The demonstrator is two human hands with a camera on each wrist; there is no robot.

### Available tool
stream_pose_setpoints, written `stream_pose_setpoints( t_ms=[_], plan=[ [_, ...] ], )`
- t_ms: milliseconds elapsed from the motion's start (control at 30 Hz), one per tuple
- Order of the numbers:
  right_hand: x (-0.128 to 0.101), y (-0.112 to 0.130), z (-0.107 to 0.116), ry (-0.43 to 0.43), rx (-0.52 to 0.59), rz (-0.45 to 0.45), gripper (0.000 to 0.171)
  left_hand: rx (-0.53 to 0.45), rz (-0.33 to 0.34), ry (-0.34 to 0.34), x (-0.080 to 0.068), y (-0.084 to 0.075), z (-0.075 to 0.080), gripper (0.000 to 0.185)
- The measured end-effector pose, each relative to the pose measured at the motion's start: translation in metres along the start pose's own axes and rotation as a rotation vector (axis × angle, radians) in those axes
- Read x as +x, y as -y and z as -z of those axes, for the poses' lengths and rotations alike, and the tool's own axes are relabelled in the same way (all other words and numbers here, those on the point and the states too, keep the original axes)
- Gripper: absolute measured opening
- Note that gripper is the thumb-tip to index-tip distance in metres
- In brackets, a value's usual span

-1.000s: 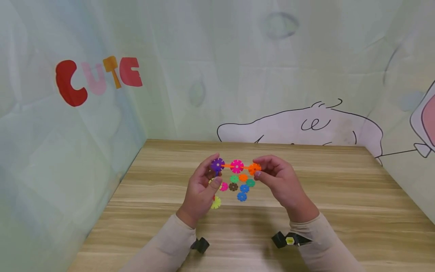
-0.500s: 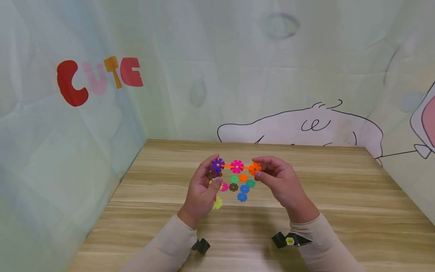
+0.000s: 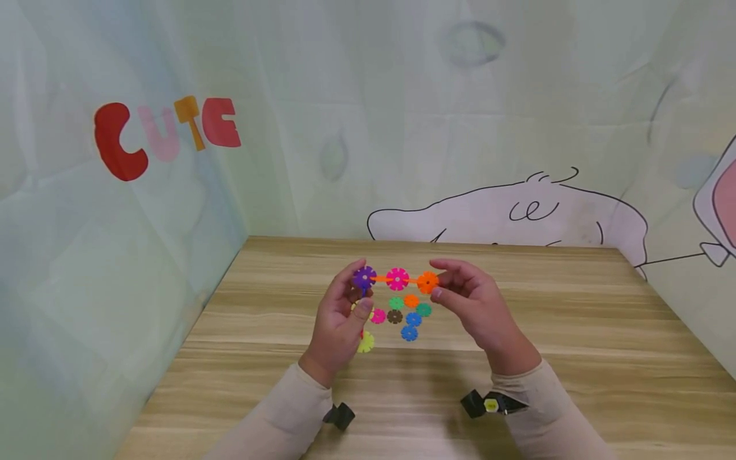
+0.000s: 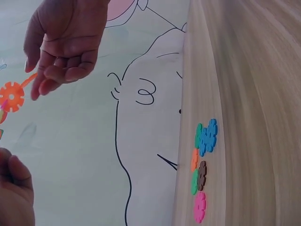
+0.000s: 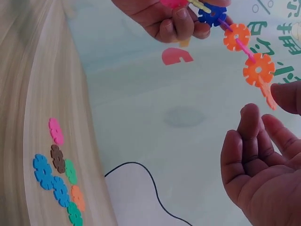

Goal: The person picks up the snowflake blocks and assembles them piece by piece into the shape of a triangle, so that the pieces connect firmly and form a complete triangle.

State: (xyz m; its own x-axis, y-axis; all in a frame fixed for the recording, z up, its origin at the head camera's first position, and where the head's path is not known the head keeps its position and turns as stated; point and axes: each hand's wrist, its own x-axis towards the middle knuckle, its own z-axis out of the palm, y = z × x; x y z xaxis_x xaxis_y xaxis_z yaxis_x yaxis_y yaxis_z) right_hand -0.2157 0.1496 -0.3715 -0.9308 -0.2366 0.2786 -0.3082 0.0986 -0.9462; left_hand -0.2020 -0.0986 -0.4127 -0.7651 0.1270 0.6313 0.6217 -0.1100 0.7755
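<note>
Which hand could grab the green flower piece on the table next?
Probably the right hand. Its fingers look loose beside the orange end of the chain, barely touching it, while the left hand grips the purple end and holds the chain up. The green piece lies just below the right fingers.

Even, soft, bright light; faint shadows under the forearms on the table [image 3: 575,306]. No glare. Head view sharp, corners slightly stretched. Wrist views tilted, near hands soft.
</note>
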Motion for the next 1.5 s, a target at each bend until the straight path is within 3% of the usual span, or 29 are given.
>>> stream_pose_setpoints(
  t_ms=[167, 267, 367, 467, 567, 667, 933, 1167, 1300, 1500],
  plan=[
    [0.007, -0.014, 0.002, 0.001, -0.070, -0.098, 0.043, -0.007, -0.007, -0.011, 0.000, -0.001, 0.001, 0.054],
    [0.012, -0.029, 0.001, 0.032, -0.209, -0.174, 0.041, -0.012, -0.014, -0.021, 0.000, -0.001, 0.001, 0.054],
    [0.013, -0.046, -0.004, 0.130, -0.435, -0.223, 0.042, -0.011, -0.014, -0.026, 0.000, -0.001, 0.001, 0.054],
    [0.011, -0.058, -0.011, 0.283, -0.622, -0.255, 0.046, -0.013, -0.011, -0.028, 0.000, -0.001, 0.001, 0.053],
    [0.006, -0.064, -0.016, 0.422, -0.714, -0.265, 0.055, -0.016, -0.007, -0.027, 0.000, -0.002, 0.001, 0.052],
    [0.004, -0.067, -0.016, 0.484, -0.770, -0.252, 0.058, -0.022, -0.007, -0.022, 0.001, -0.002, 0.001, 0.052],
    [0.005, -0.064, -0.016, 0.464, -0.800, -0.220, 0.037, -0.026, -0.008, -0.024, 0.000, 0.000, 0.002, 0.053],
    [0.005, -0.064, -0.018, 0.496, -0.712, -0.227, 0.043, -0.049, -0.014, -0.023, 0.000, 0.000, 0.002, 0.053],
    [0.005, -0.068, -0.017, 0.532, -0.734, -0.204, 0.035, -0.059, -0.024, -0.021, 0.001, 0.000, 0.001, 0.052],
    [0.005, -0.069, -0.017, 0.512, -0.751, -0.169, 0.025, -0.051, -0.029, -0.024, 0.001, 0.000, 0.002, 0.052]
  ],
)
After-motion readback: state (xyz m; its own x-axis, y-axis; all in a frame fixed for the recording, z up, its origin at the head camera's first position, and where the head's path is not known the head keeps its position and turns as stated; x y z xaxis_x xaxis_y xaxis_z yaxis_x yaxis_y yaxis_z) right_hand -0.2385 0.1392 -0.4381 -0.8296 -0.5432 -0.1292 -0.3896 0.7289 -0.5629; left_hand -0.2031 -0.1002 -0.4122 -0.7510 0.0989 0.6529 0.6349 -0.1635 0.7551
